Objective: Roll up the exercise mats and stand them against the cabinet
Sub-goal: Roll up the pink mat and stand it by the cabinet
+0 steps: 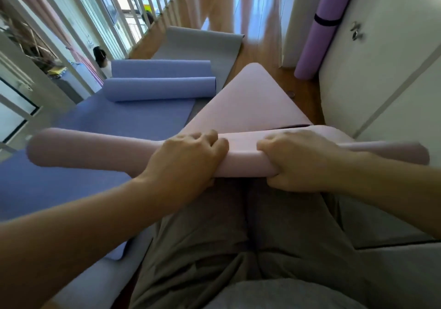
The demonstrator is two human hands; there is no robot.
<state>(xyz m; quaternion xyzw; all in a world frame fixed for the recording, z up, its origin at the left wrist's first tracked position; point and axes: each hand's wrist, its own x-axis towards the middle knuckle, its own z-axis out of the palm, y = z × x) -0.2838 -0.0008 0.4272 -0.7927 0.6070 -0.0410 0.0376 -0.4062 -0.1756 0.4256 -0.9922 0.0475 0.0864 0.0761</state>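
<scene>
Pink mat [241, 158]: smooth matte foam, part-rolled into a long soft cylinder lying crosswise in front of the body, with its loose tail [250, 98] running away over the floor. The left hand [188, 158] and right hand [298, 163] both curl round its middle. Step judged: rolling, about midway; next calls for even forward turns with the edges flush. Purple roll [322, 26] upright against the white cabinet [386, 69]; blue mat [160, 89] half rolled.

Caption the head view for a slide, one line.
Left hand and right hand grip a partly rolled pink foam mat; a rolled purple mat stands beside the white cabinet.
</scene>
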